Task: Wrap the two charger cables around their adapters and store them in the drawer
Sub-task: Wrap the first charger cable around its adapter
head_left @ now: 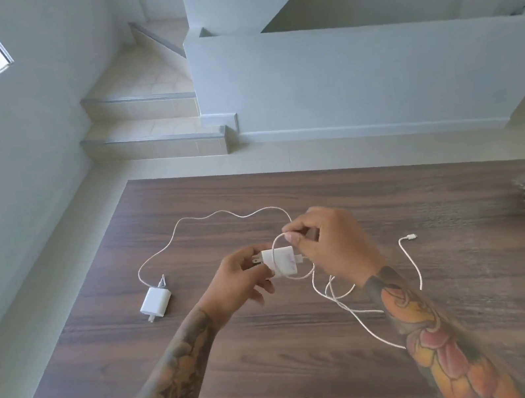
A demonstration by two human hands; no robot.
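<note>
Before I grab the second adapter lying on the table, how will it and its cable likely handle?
The adapter looks small and boxy, so probably light and rigid. Its cable lies in loose curves, so likely floppy and will trail. The table looks smooth; the adapter may slide.

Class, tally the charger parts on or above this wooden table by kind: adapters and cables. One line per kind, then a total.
Adapters: 2, the held adapter in the left hand and the lying adapter on the table.
Cables: 2, the held cable pinched by the right hand and the lying cable.
Total: 4
</note>
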